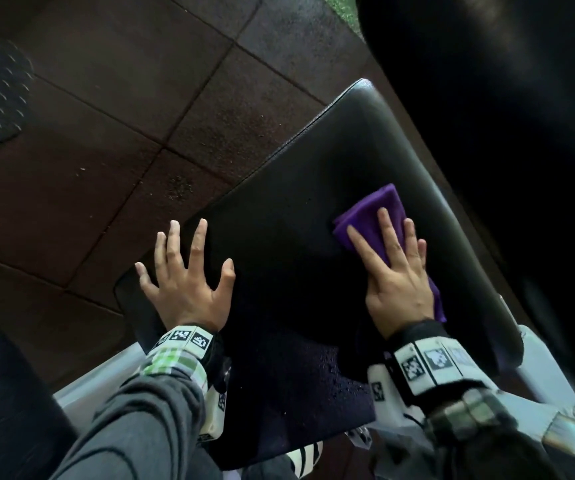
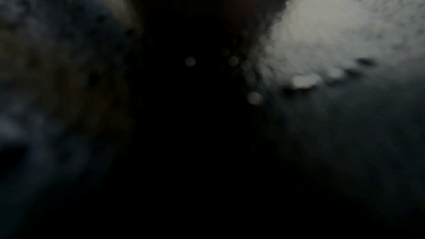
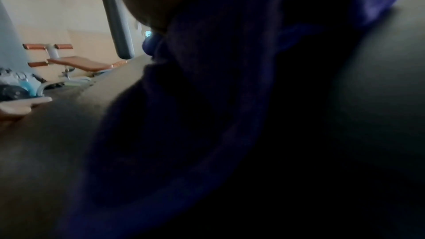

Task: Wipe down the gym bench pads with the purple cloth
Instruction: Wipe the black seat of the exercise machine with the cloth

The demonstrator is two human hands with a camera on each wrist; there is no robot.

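- On the black, smooth leather-look bench pad [image 1: 296,188], which has rounded corners and a stitched seam along its edge, both hands lie flat; the pad slopes across the head view over dark reddish-brown rubber floor tiles [image 1: 123,109] with a grainy surface.
- Fine water droplets [image 1: 334,372] bead on the near part of the pad, between the two wrists.
- The purple cloth [image 1: 372,213], a soft, folded microfibre piece, lies on the pad's right half, under the right hand [image 1: 397,271]; one end shows beyond the fingertips and another corner shows beside the wrist.
- Its fingers [image 1: 388,233] are straight and close together, pressing flat on the cloth and not curled round it.
- From the right wrist view the cloth [image 3: 207,97] fills the middle as a dark bluish-purple, fuzzy fold lying on the pad [image 3: 379,79]; the fingers cannot be made out there.
- The left hand [image 1: 184,289] rests palm-down near the pad's left edge, fingers [image 1: 199,244] spread wide and straight, holding nothing; the outer ones reach past the edge.
- Its wrist view is dark and blurred, showing only the pebbled sheen of the pad [image 2: 333,34].
- A second black padded cushion [image 1: 487,98], glossy and rounded, rises just to the right of the pad.
- Grey metal frame tubes [image 1: 542,372] show beneath the pad's near end.
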